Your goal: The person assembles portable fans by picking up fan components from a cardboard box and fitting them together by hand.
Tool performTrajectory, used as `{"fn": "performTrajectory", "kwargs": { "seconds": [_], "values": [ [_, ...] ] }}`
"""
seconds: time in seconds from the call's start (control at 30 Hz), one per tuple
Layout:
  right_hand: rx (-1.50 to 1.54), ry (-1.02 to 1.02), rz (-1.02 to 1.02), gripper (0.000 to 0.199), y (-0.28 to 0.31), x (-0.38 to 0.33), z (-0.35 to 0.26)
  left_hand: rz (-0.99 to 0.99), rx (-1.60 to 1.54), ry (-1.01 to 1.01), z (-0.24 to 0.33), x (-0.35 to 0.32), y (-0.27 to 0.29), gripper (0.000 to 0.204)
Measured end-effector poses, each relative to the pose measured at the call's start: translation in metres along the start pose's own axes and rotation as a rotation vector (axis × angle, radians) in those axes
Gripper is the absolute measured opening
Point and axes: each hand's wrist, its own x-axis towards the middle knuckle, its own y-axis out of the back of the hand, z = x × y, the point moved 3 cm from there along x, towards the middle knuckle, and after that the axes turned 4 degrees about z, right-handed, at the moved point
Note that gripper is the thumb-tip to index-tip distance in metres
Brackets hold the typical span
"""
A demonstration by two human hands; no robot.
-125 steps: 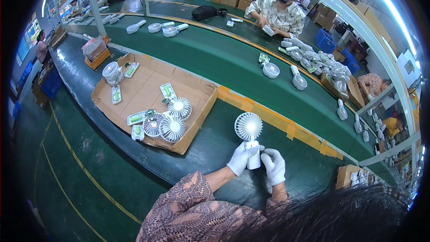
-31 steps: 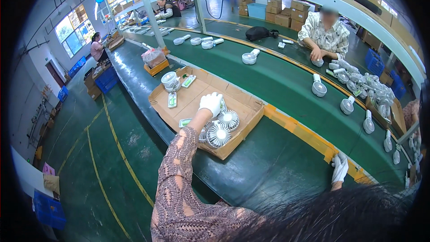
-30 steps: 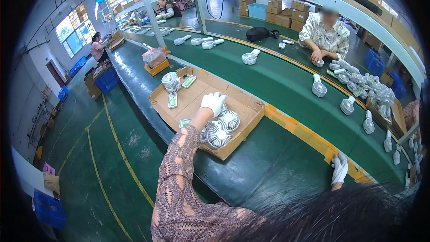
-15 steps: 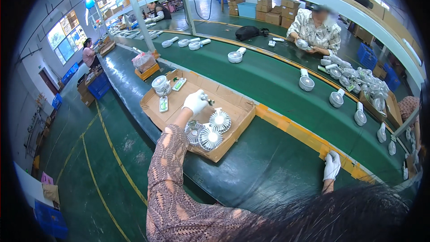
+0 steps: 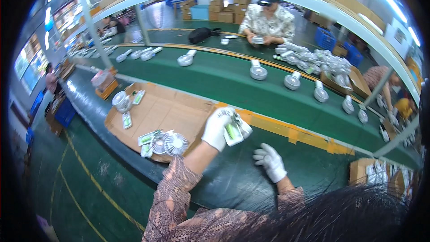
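My left hand [image 5: 217, 130], in a white glove, is closed on an opened handheld fan [image 5: 233, 134]. A green piece shows inside the fan's white handle, and my fingers hide part of its head. Below and to the right, my right hand [image 5: 271, 163] is over the dark bench with its gloved fingers apart, holding nothing. Left of my left hand is a shallow cardboard tray [image 5: 174, 103]. Round fan heads [image 5: 176, 144] and green-filled handles [image 5: 146, 139] lie in its near corner, and more fan parts [image 5: 122, 102] stand at its far left.
Beyond the bench, a green conveyor belt [image 5: 215, 74] carries spaced-out white fans [image 5: 258, 71]. Across it, a person [image 5: 268, 22] handles a small white item beside a heap of fans [image 5: 313, 58]. A metal post [image 5: 380, 136] and a box of white parts [image 5: 358, 170] are at right.
My left hand has come out of the tray, moving right with the opened fan. My right hand has left the belt's taped edge and come nearer to it. The view has swung right.
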Motion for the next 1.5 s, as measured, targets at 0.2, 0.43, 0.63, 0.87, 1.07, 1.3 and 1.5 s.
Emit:
{"fn": "performTrajectory", "kwargs": {
  "seconds": [0.2,0.43,0.63,0.87,1.07,1.3,1.5],
  "values": [
    [0.648,-0.106,-0.051,0.076,0.007,-0.021,0.005,-0.194,-0.256,0.622,-0.132,-0.051,-0.018,0.02],
    [0.71,-0.01,0.069,0.074,0.015,-0.023,-0.002,-0.066,-0.284,0.593,-0.145,-0.066,-0.008,0.017],
    [0.797,0.065,0.085,0.065,0.035,-0.018,-0.015,-0.113,-0.221,0.884,-0.154,-0.091,-0.005,0.02],
    [0.982,0.033,-0.064,0.067,0.031,-0.021,-0.025,-0.405,-0.174,1.21,-0.158,-0.132,-0.019,0.042],
    [0.885,0.082,0.008,0.072,0.039,-0.024,-0.034,-0.333,-0.308,1.191,-0.169,-0.12,-0.009,0.06],
    [0.588,0.118,0.023,0.077,0.042,-0.041,-0.033,0.092,0.146,0.499,-0.159,-0.071,-0.014,0.023],
    [-0.1,0.023,0.241,0.049,0.03,-0.033,-0.044,-0.179,0.361,0.545,-0.164,-0.08,0.002,0.03]
  ]
}}
